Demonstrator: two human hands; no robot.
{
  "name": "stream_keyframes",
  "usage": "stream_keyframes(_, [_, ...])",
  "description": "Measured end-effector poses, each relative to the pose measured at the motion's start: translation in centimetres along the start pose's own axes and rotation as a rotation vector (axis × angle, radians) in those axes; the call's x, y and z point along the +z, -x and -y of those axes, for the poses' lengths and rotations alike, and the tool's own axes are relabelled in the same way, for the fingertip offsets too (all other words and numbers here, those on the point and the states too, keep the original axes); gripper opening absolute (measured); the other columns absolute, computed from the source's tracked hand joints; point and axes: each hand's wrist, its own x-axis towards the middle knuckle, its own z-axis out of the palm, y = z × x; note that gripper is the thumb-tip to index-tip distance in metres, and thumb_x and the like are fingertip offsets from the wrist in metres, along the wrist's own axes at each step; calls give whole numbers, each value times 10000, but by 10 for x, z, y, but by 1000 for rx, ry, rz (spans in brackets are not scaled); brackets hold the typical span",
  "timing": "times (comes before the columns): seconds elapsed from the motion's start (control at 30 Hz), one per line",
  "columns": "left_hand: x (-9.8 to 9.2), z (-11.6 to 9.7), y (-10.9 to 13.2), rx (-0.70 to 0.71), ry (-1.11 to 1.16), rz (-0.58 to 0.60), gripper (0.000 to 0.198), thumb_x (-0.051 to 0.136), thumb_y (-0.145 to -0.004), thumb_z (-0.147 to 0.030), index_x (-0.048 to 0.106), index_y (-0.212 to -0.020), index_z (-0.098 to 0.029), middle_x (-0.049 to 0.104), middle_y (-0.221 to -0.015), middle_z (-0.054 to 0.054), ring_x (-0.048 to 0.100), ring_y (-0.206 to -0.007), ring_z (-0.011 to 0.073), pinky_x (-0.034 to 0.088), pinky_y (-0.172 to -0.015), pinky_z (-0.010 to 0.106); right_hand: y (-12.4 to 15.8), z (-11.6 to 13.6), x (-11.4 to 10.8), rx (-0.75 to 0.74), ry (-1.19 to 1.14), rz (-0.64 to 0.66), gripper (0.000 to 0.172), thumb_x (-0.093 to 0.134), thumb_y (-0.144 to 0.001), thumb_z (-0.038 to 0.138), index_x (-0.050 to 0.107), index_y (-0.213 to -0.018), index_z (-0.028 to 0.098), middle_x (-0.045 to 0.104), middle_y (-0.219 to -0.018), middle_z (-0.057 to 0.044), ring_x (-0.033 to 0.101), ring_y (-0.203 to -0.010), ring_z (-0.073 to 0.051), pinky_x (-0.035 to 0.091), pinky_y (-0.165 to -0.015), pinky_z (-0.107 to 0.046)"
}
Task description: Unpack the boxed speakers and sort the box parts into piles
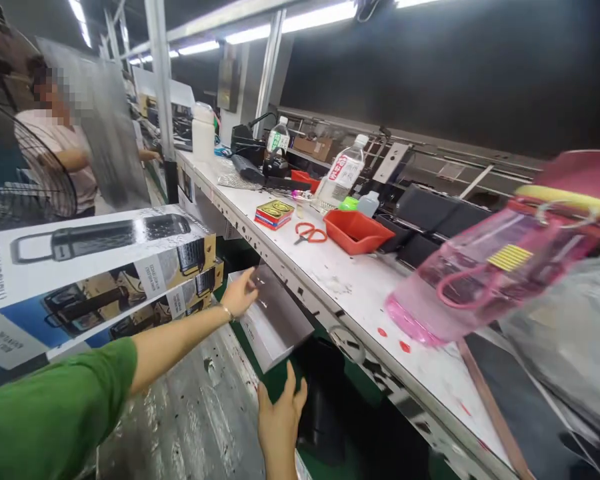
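Observation:
A grey-white carton [275, 320] lies tilted on the green belt below the shelf edge. My left hand [240, 293] reaches over its far left end with fingers spread; whether they touch the carton I cannot tell. Just short of the carton's near end, my right hand [281, 417] is open, fingers apart and holding nothing. To the left, printed boxes [105, 243] showing a black light bar are stacked beside my left arm. Under the shelf, right of my right hand, a dark object [325, 413] is hard to make out.
On the white shelf [340, 283] are red-handled scissors [311, 233], an orange bin [357, 232], a small tin [274, 213], a plastic bottle [345, 170] and a large pink bottle [480, 267]. A worn metal surface [190, 407] lies nearest me. Another person [63, 147] stands behind a fan.

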Motion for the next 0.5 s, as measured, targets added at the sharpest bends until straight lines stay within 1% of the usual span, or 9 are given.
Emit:
stream_keyframes(0.03, [0,6,-25,-20,-30,-22,571,487,-851,-192,327,-1396,-136,604,-1087,89,594,-813,161,478,-800,305,-19,5,11,-30,63,25,659,563,-794,446,406,-1403,246,130,-1521,-240,297,-1353,-452,360,-997,-602])
stream_keyframes(0.1, [7,18,-63,-37,-102,-29,467,512,-850,-195,448,-1305,-114,600,-1127,125,605,-930,196,477,-840,312,-51,9,31,-31,160,74,527,505,-823,372,518,-1321,198,121,-1527,-257,452,-1243,-453,385,-968,-596])
stream_keyframes(0.13, [12,25,-76,-40,-140,-16,404,527,-852,-199,505,-1245,-110,601,-1136,136,604,-968,206,479,-854,314,-62,7,38,-17,203,101,451,454,-846,357,595,-1230,167,141,-1525,-264,532,-1162,-435,405,-951,-585])
stream_keyframes(0.17, [17,31,-87,-42,-178,7,348,544,-858,-213,547,-1189,-107,604,-1141,142,604,-990,211,484,-863,322,-71,3,43,-7,242,120,415,398,-868,352,653,-1119,143,174,-1520,-266,581,-1099,-413,419,-941,-571])
stream_keyframes(0.2, [23,37,-94,-47,-217,34,312,561,-866,-237,573,-1150,-109,606,-1145,142,604,-1002,216,491,-870,338,-77,-2,44,-3,274,129,421,345,-885,349,683,-1012,131,214,-1511,-266,607,-1066,-395,430,-937,-555])
stream_keyframes(0.27, [35,48,-103,-62,-295,92,304,583,-882,-298,588,-1130,-124,604,-1162,129,599,-1027,223,500,-886,386,-84,-16,39,0,307,135,448,285,-899,344,684,-890,141,288,-1494,-253,622,-1058,-371,450,-926,-520])
stream_keyframes(0.33, [44,57,-107,-88,-361,148,327,597,-886,-346,584,-1144,-144,604,-1163,106,602,-1019,222,516,-871,413,-87,-28,28,0,315,138,431,287,-895,344,671,-872,150,364,-1454,-264,619,-1071,-371,452,-921,-508])
stream_keyframes(0.43, [53,71,-108,-115,-425,197,336,592,-896,-346,570,-1171,-154,602,-1150,94,612,-978,209,537,-830,397,-88,-37,17,2,326,146,430,275,-890,340,655,-846,143,438,-1387,-300,622,-1058,-388,453,-900,-514])
stream_keyframes(0.5, [54,79,-110,-55,-441,205,343,579,-903,-347,559,-1187,-154,592,-1158,88,605,-986,216,531,-838,400,-88,-39,18,0,334,134,441,251,-897,338,643,-863,139,469,-1363,-289,631,-1037,-387,469,-868,-508])
